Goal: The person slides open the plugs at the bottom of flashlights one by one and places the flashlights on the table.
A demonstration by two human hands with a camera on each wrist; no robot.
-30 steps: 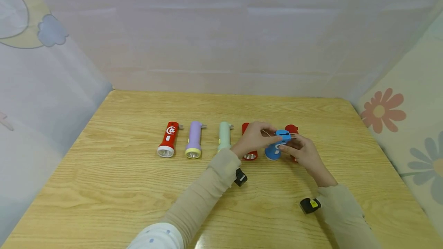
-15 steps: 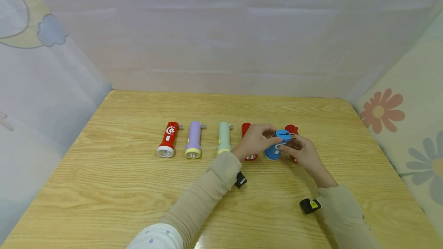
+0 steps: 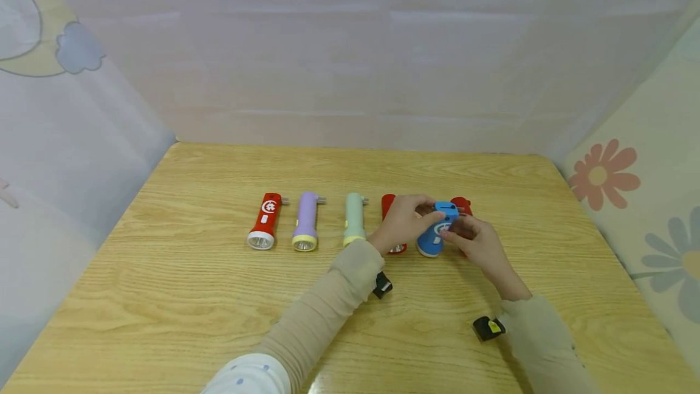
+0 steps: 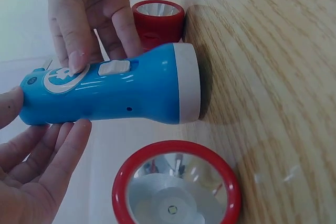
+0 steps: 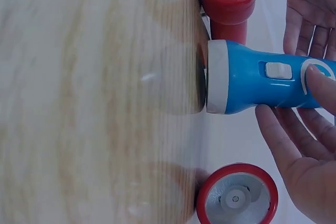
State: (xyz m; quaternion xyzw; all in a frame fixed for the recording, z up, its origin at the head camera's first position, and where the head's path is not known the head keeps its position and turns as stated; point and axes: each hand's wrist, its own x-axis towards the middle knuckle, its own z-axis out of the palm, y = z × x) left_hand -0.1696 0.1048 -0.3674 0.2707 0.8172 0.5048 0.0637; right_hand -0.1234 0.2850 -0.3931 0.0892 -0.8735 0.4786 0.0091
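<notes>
A blue flashlight (image 3: 429, 243) with a white rim stands lens down on the wooden table, leaning slightly back. My left hand (image 3: 403, 219) holds its upper end, thumb at the top and fingers along the side. From the other side my right hand (image 3: 481, 247) grips the body, its thumb over the white emblem. A white switch (image 4: 114, 67) shows below that thumb in the left wrist view. One red flashlight (image 3: 387, 202) lies partly hidden behind my left hand, and another red flashlight (image 3: 462, 202) is mostly covered by my right hand.
Left of my hands lie a red-and-white flashlight (image 3: 266, 217), a purple one with a yellow rim (image 3: 307, 217) and a pale green one (image 3: 354, 214), plug prongs pointing right. Small black devices sit by my left wrist (image 3: 383, 285) and right wrist (image 3: 488, 328). Printed cloth walls surround the table.
The top of the blue flashlight has tipped slightly away from me, so more of its emblem shows. Both hands keep hold of it; the other flashlights stay put.
</notes>
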